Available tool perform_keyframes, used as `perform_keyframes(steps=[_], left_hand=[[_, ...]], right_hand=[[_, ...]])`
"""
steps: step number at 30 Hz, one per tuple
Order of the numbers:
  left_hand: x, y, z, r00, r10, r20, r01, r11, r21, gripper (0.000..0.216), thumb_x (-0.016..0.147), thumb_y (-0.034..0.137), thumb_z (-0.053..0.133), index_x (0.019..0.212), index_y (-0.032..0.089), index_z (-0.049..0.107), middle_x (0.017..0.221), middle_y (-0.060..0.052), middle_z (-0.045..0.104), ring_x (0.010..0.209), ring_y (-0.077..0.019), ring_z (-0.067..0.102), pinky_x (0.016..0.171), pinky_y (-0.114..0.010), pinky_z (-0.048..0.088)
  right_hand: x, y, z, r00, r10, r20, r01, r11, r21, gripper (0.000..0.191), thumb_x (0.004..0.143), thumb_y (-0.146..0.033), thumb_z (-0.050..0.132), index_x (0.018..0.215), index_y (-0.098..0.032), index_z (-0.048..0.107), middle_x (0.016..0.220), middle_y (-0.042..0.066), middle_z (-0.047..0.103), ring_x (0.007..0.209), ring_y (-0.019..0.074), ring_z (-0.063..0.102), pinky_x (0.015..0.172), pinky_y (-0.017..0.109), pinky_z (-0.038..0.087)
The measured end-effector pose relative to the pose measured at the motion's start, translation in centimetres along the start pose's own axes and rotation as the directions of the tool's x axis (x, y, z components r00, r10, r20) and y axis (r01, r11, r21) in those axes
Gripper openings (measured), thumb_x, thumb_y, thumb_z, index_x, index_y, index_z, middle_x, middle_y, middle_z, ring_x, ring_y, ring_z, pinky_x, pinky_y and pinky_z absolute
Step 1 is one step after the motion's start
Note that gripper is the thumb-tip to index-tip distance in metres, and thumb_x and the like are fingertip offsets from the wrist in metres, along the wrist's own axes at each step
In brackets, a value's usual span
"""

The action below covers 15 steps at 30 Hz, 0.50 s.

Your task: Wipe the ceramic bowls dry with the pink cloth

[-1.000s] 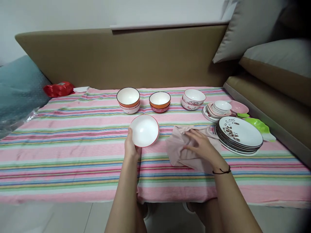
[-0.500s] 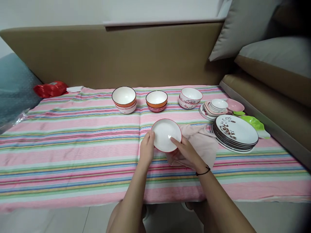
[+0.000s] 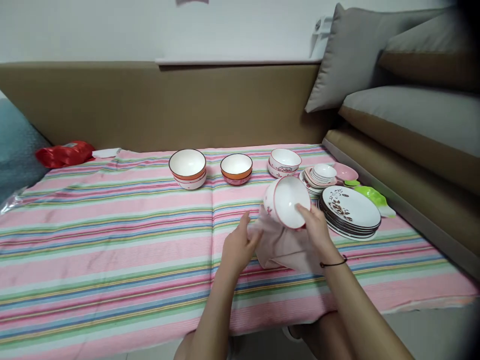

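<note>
My right hand [image 3: 317, 227] grips a white bowl [image 3: 289, 200] by its red rim, thumb inside. The bowl is tipped on its side above the cloth, and small pink flowers show on its outer wall. My left hand [image 3: 240, 246] is apart from the bowl, lower and to its left, with thumb and fingers spread and nothing in them. A crumpled pale pink cloth [image 3: 279, 250] lies below both hands. To the right of the bowl is a stack of plates [image 3: 352, 210] with dark rims and brown flowers.
Along the back stand stacked bowls: a left stack [image 3: 188, 167], an orange-banded pair [image 3: 236, 169] and flowered bowls [image 3: 285, 162]. Small dishes [image 3: 323, 173], a pink dish [image 3: 345, 172] and a green leaf-shaped dish [image 3: 373, 197] sit at right. A red package [image 3: 66, 154] lies far left, cushions [image 3: 412, 107] far right.
My left hand has let go of the bowl and opened. My right hand has moved the bowl up and rightward and tilted it onto its side. The view has shifted slightly.
</note>
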State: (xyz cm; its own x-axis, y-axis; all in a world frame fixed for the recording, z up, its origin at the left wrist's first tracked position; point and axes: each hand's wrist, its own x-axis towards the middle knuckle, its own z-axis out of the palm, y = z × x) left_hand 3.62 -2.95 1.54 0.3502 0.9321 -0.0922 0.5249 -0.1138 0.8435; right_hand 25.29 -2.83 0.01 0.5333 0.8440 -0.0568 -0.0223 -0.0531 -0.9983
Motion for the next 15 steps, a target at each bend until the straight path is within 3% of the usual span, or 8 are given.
perform_keyframes(steps=[2, 4, 10, 15], left_hand=[[0.1, -0.5, 0.0, 0.995, 0.062, 0.082, -0.085, 0.946, 0.313, 0.056, 0.087, 0.033, 0.050, 0.141, 0.019, 0.042, 0.129, -0.012, 0.061, 0.105, -0.0290, 0.060, 0.086, -0.039, 0.046], [0.3, -1.1, 0.0, 0.982, 0.085, 0.167, -0.152, 0.885, 0.441, 0.052, 0.085, 0.025, 0.049, 0.137, 0.017, 0.048, 0.123, -0.012, 0.064, 0.113, -0.0310, 0.055, 0.087, -0.039, 0.045], [1.1, -2.7, -0.1, 0.980, 0.068, 0.189, -0.141, 0.902, 0.407, 0.053, 0.085, 0.026, 0.050, 0.136, 0.013, 0.048, 0.127, -0.011, 0.062, 0.115, -0.0283, 0.052, 0.097, -0.038, 0.042], [1.7, -3.6, -0.6, 0.974, 0.058, 0.217, -0.132, 0.930, 0.343, 0.054, 0.085, 0.024, 0.049, 0.137, 0.012, 0.048, 0.131, -0.010, 0.059, 0.118, -0.0269, 0.051, 0.102, -0.036, 0.038]], right_hand=[[1.9, -1.7, -0.3, 0.999, 0.043, -0.034, -0.040, 0.996, 0.078, 0.024, 0.072, -0.036, 0.062, 0.087, -0.018, 0.055, 0.050, -0.003, 0.055, 0.035, 0.0122, 0.045, 0.035, 0.023, 0.036], [4.5, -4.0, -0.4, 0.998, 0.043, -0.049, -0.038, 0.995, 0.095, 0.015, 0.076, -0.028, 0.055, 0.087, -0.019, 0.052, 0.049, -0.004, 0.054, 0.035, 0.0117, 0.046, 0.038, 0.023, 0.041], [13.5, -10.4, 0.5, 0.987, 0.140, -0.080, -0.139, 0.990, 0.018, 0.015, 0.087, -0.010, 0.043, 0.099, -0.017, 0.050, 0.059, 0.001, 0.062, 0.043, 0.0105, 0.052, 0.042, 0.018, 0.044], [16.6, -10.6, 1.8, 0.933, 0.339, -0.119, -0.347, 0.937, -0.051, 0.016, 0.097, -0.023, 0.049, 0.104, -0.011, 0.056, 0.075, 0.001, 0.062, 0.054, 0.0086, 0.056, 0.048, 0.019, 0.047]])
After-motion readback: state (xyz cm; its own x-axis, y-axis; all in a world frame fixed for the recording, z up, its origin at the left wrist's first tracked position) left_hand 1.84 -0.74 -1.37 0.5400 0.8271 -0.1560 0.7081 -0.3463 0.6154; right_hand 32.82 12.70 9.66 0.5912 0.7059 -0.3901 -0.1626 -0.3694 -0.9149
